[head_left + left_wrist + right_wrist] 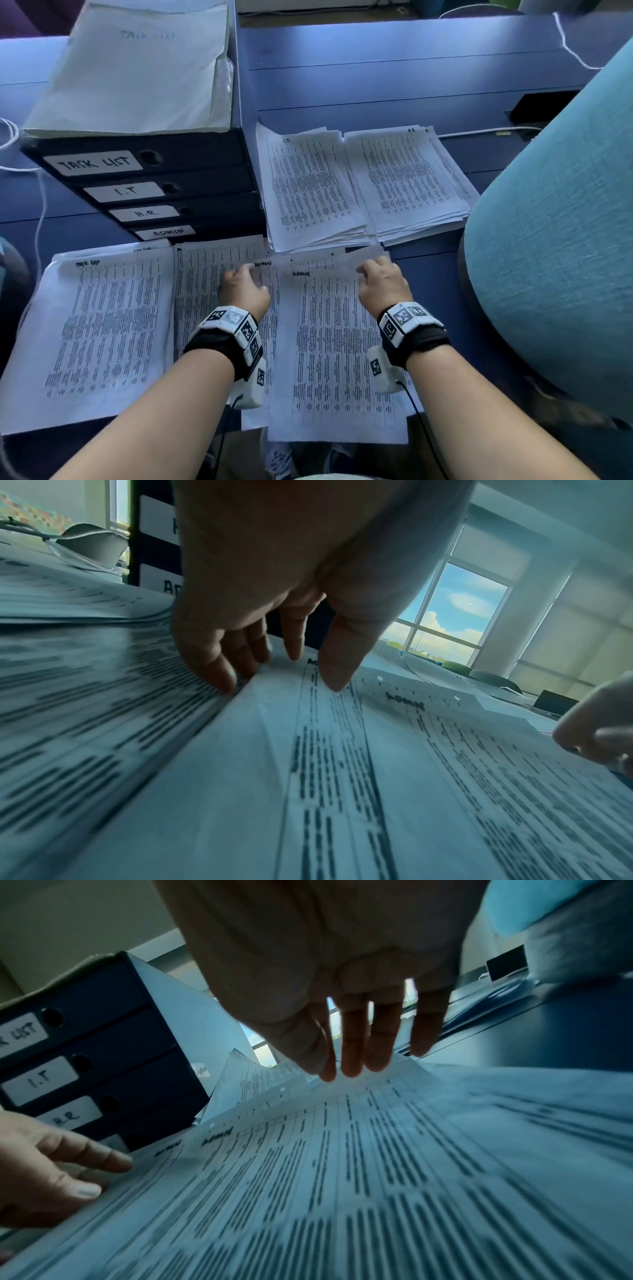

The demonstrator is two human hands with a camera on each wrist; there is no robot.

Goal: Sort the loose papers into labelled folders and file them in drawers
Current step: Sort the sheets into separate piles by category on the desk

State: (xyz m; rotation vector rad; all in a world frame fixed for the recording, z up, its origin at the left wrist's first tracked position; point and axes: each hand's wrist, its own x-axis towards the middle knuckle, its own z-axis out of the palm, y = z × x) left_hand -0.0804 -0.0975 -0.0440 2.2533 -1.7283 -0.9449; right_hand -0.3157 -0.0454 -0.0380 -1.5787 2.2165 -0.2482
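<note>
A blue desk (394,68) carries everything. At its right side stands a teal upholstered chair (561,240), very near to the edge. A white cable (575,51) lies on the far right corner, and another white cable (41,205) runs along the left side. Large windows (455,615) show a cloudy sky.

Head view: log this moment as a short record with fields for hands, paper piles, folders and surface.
left hand: fingertips on the left edge of the admin sheets
right hand: fingers at those sheets' top right corner
other piles: task list pile at left; I.T pile and H.R pile behind
folders: four stacked, labelled TASK LIST, I.T, H.R, ADMIN
surface: blue desk
</note>
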